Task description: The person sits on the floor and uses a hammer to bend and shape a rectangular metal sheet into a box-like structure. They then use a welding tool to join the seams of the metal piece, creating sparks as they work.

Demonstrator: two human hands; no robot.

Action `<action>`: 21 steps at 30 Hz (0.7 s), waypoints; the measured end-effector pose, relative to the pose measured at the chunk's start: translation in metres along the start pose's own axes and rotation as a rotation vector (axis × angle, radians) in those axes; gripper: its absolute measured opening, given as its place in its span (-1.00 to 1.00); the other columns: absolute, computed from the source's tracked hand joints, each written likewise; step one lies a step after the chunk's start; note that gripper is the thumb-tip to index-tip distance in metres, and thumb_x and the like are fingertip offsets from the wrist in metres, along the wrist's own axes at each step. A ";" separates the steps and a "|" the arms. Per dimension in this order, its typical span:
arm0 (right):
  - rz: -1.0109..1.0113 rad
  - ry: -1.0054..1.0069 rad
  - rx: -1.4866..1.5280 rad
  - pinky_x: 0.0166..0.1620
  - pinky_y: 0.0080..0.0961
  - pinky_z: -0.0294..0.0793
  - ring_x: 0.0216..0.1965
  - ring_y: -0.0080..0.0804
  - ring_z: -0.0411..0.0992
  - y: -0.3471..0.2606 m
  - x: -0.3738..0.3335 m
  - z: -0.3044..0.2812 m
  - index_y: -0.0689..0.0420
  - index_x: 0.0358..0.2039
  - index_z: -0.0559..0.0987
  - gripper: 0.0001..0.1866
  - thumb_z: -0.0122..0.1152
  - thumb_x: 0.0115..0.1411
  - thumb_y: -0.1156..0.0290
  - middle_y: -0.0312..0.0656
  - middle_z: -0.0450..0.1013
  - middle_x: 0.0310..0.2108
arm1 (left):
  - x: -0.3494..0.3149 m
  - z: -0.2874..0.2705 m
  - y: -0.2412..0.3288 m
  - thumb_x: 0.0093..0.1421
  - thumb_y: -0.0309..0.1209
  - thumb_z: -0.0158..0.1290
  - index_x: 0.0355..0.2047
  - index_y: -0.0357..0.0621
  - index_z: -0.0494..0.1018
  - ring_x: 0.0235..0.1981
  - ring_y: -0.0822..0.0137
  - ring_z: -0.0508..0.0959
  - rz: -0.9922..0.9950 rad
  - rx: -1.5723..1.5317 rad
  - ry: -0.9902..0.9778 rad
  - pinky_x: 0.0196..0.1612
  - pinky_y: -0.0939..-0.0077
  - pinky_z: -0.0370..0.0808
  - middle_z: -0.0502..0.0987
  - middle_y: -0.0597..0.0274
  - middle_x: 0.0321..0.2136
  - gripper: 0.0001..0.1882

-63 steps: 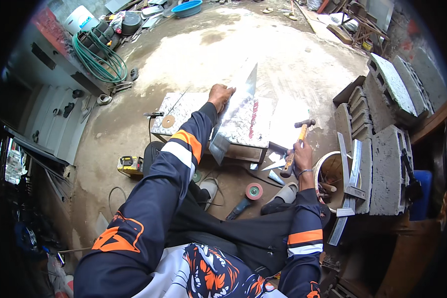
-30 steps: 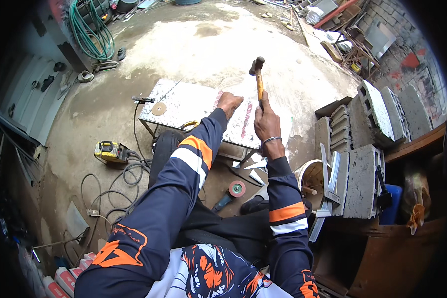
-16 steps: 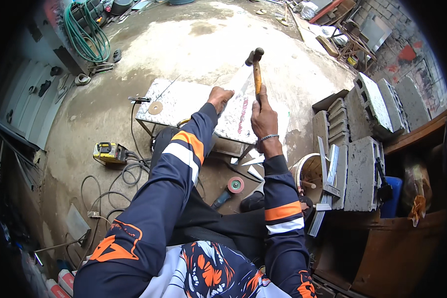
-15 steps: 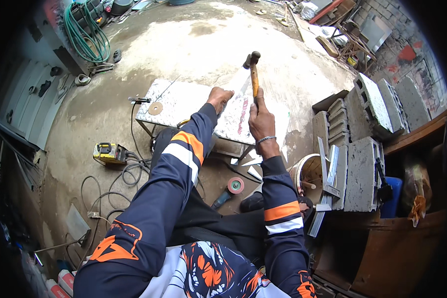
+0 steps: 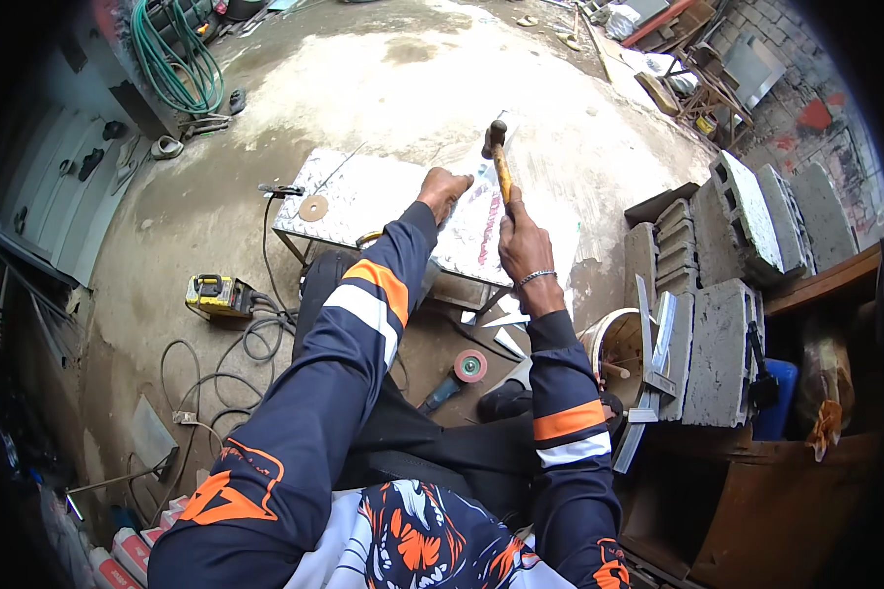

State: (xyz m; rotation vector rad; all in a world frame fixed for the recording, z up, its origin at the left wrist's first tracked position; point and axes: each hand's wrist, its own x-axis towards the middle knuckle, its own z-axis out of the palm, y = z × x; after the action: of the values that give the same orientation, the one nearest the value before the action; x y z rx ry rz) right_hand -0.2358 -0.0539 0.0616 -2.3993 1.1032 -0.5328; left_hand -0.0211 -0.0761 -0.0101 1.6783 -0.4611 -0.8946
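My right hand is wrapped round the wooden handle of a hammer, its dark head raised over the far side of a low metal-topped table. Just left of the hammer, my left hand is closed, fingers curled at a thin pale sheet with red print; what lies inside its grip is hidden. A round tan disc lies flat on the table's left part. Beside it, a clamp-like holder with a cable rests at the left edge.
An angle grinder lies on the floor between my legs and the table. Leftward stands a yellow and black machine with coiled cables. Metal squares lean on a bucket at right, beside stacked concrete blocks.
The hammer head has come down toward the table and tilted left, as my right hand shifted slightly right and nearer me. My left hand stays closed at about the same spot.
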 end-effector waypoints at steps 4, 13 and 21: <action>-0.017 0.028 0.032 -0.33 0.09 0.50 -0.46 0.26 0.54 -0.007 0.000 0.005 -0.07 0.42 0.12 -0.37 -0.08 0.35 0.32 0.22 0.53 -0.51 | 0.004 -0.003 -0.010 0.14 -0.29 0.29 -0.45 -0.53 0.50 -0.68 0.36 0.44 0.017 -0.023 0.029 -0.66 0.30 0.29 0.51 0.10 -0.62 -0.59; 0.001 0.039 0.009 -0.19 0.11 0.50 -0.30 0.31 0.53 0.008 0.020 -0.009 0.02 0.34 0.24 -0.45 -0.09 0.33 0.35 0.30 0.54 -0.35 | -0.023 0.007 0.013 0.20 -0.37 0.25 -0.18 -0.57 0.48 -0.56 0.25 0.58 -0.030 0.027 -0.033 -0.55 0.29 0.44 0.60 -0.01 -0.43 -0.61; 0.300 0.067 0.398 -0.39 -0.20 0.47 -0.54 -0.18 0.50 0.068 -0.080 -0.022 0.08 0.39 0.22 -0.38 -0.02 0.31 0.34 0.08 0.50 -0.49 | -0.006 -0.007 -0.017 0.03 -0.15 0.30 -0.42 -0.51 0.57 -0.48 0.07 0.67 0.254 0.191 0.077 -0.38 0.23 0.54 0.63 -0.19 -0.50 -0.50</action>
State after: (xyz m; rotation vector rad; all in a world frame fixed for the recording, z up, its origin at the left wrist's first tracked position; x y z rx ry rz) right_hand -0.3370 -0.0361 0.0309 -1.8499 1.2257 -0.6603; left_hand -0.0222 -0.0624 -0.0238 1.7717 -0.7067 -0.6131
